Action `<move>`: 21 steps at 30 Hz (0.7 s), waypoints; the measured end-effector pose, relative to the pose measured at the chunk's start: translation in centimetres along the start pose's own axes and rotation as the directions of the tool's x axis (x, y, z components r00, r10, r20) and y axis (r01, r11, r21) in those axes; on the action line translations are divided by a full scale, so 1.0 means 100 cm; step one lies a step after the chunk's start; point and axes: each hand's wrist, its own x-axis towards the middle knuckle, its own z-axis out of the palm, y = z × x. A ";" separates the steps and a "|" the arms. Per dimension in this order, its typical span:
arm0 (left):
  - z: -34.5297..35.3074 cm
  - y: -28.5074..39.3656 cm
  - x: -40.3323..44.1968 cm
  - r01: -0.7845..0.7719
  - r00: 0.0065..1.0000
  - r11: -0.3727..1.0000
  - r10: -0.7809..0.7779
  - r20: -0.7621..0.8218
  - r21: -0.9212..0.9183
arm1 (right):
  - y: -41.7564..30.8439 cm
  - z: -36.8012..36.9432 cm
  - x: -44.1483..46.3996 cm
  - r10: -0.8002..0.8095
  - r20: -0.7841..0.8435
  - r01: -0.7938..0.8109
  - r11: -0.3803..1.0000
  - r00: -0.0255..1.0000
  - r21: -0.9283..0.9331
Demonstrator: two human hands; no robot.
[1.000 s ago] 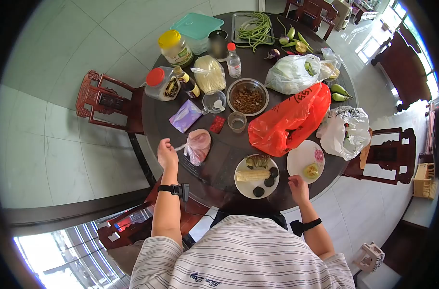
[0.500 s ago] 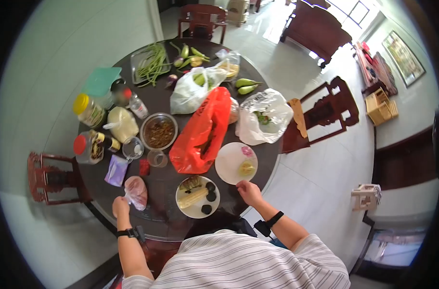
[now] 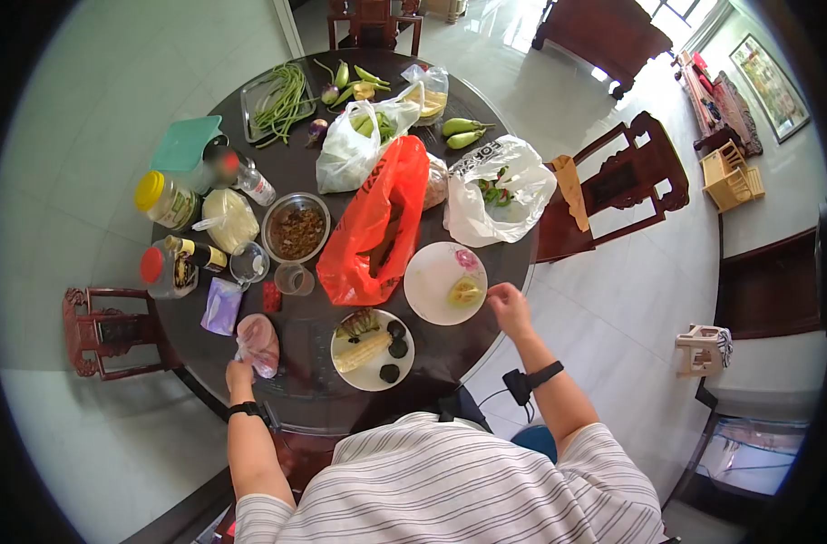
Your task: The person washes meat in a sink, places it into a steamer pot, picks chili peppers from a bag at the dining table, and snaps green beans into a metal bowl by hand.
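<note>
My left hand [image 3: 240, 379] is closed on the gathered end of a clear plastic bag of pinkish raw meat [image 3: 260, 344], which lies on the table. At the right rim of a white plate [image 3: 429, 288], the fingers of my right hand [image 3: 510, 310] are pinched together and appear to grip the edge. On that plate are a printed pink flower and a cut yellow-green piece of vegetable [image 3: 464, 291]. Between my hands sits another white plate [image 3: 370, 379] with a corn cob [image 3: 361, 352], several black round pieces and a dark reddish-green item.
Around the dark round table [image 3: 296, 399] stand a red plastic bag [image 3: 368, 245], a white bag [image 3: 468, 213], a metal bowl [image 3: 273, 238], a glass cup [image 3: 294, 279], jars [image 3: 164, 204], a tissue pack [image 3: 221, 306] and green beans [image 3: 282, 104]. Wooden chairs [image 3: 119, 331] flank it.
My right hand has moved along the plate's rim from its near edge to its right side. The left hand stays at the meat bag. The whole view has shifted slightly.
</note>
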 end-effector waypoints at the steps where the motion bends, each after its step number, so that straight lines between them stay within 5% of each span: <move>1: 0.003 -0.003 0.004 0.005 1.000 1.000 -0.005 -0.003 0.003 | 0.002 -0.004 0.005 0.017 -0.016 -0.017 1.000 1.000 0.020; 4: 0.005 0.003 0.002 -0.022 1.000 0.998 0.021 -0.017 -0.061 | 0.001 -0.015 0.022 -0.024 -0.043 0.027 0.997 0.999 0.077; 7: -0.014 0.019 -0.009 -0.224 0.886 0.944 0.301 -0.353 0.243 | -0.016 -0.032 0.031 -0.015 -0.074 0.025 0.990 0.997 0.136; 9: -0.038 -0.003 0.025 -0.468 0.814 0.883 0.424 -0.396 -0.017 | -0.006 -0.039 0.047 -0.045 -0.060 0.052 0.991 0.997 0.125; 11: -0.095 0.017 -0.001 -0.120 0.993 0.821 0.095 -0.073 -0.558 | -0.017 -0.046 0.054 -0.110 -0.126 0.127 0.982 0.986 0.138; 12: -0.105 0.025 -0.014 -0.109 0.994 0.824 0.077 -0.081 -0.556 | -0.026 -0.044 0.055 -0.113 -0.107 0.128 0.981 0.988 0.143; 14: -0.112 0.035 -0.034 -0.215 0.975 0.853 0.163 -0.148 -0.476 | -0.046 -0.037 0.058 -0.228 -0.143 0.237 0.970 0.963 0.047; 15: -0.106 0.025 -0.023 -0.320 0.930 0.932 0.275 -0.244 -0.172 | -0.059 -0.030 0.057 -0.228 -0.121 0.236 0.970 0.966 0.053; 17: -0.097 0.034 -0.048 -0.353 0.798 0.863 0.480 -0.365 0.362 | -0.091 -0.004 0.058 -0.374 0.059 0.378 0.917 0.926 -0.128; 19: -0.086 0.066 -0.086 -0.403 0.625 0.815 0.577 -0.525 0.416 | -0.113 0.028 0.065 -0.511 0.264 0.565 0.799 0.818 -0.207; 21: -0.073 0.107 -0.119 -0.630 0.625 0.733 0.674 -0.393 0.256 | -0.124 0.069 0.071 -0.770 0.273 0.804 0.476 0.576 -0.356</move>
